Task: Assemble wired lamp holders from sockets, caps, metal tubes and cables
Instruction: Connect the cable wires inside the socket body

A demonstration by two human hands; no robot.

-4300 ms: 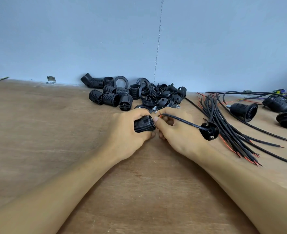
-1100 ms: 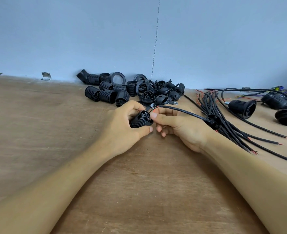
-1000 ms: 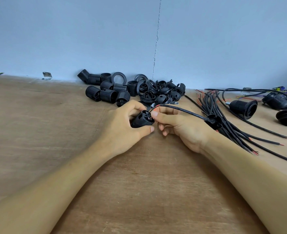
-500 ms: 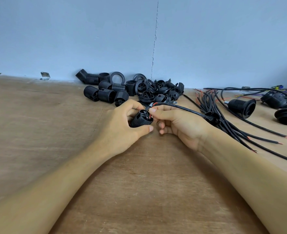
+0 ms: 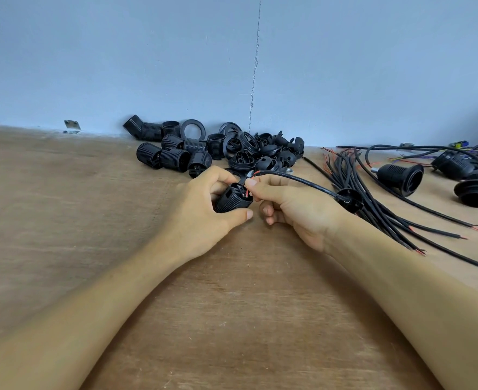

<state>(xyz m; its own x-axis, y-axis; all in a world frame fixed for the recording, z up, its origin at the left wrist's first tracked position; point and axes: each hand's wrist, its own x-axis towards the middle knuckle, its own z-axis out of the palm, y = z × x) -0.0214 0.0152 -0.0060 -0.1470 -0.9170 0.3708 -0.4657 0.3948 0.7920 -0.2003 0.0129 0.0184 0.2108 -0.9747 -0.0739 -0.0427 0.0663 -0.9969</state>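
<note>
I am gripping the socket [image 5: 233,197] mid-table, just near of the parts pile [image 5: 232,153], with my left hand [image 5: 201,218] curling round its ribbed body. I have been tilting its terminal end toward my right hand [image 5: 297,204], which is now pinching the cable's [image 5: 302,181] red wire [image 5: 247,191] against it. I judge insertion is starting. The cap [image 5: 350,199] is sitting threaded further right. My fingertips are hiding whether the wire is entering a terminal.

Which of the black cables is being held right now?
The cable pinched by the right hand at the socket, with a cap on it; the bundle lies loose on the table.
</note>
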